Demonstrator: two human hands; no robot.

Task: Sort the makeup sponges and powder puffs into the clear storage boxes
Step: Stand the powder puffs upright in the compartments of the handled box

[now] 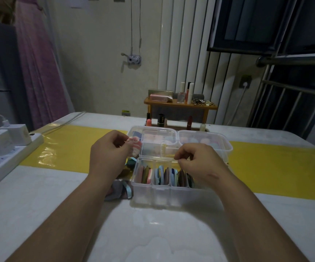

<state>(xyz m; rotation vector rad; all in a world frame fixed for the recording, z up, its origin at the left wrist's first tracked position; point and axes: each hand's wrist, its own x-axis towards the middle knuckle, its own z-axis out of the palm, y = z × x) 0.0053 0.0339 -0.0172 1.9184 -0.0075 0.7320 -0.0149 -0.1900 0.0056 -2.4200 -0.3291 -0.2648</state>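
left hand (107, 154) pinches a pink-white puff (135, 146) beside the clear boxes (171, 193).

Puffs (160, 175) stand in the near box (162, 197). Two boxes (206, 140) sit behind it, loose puffs (119, 188) at its left, a power strip (11, 159) far left.

Storage box (160, 195) – clear glossy plastic; yellow mat (67, 146) glossy; shelf (179, 106) – wood

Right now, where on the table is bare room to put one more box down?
Bare: the white tabletop in front of the near box, and the yellow strip right of the far boxes. Crowded: loose puffs left of the near box, where the left hand grips a striped puff; lipsticks behind.
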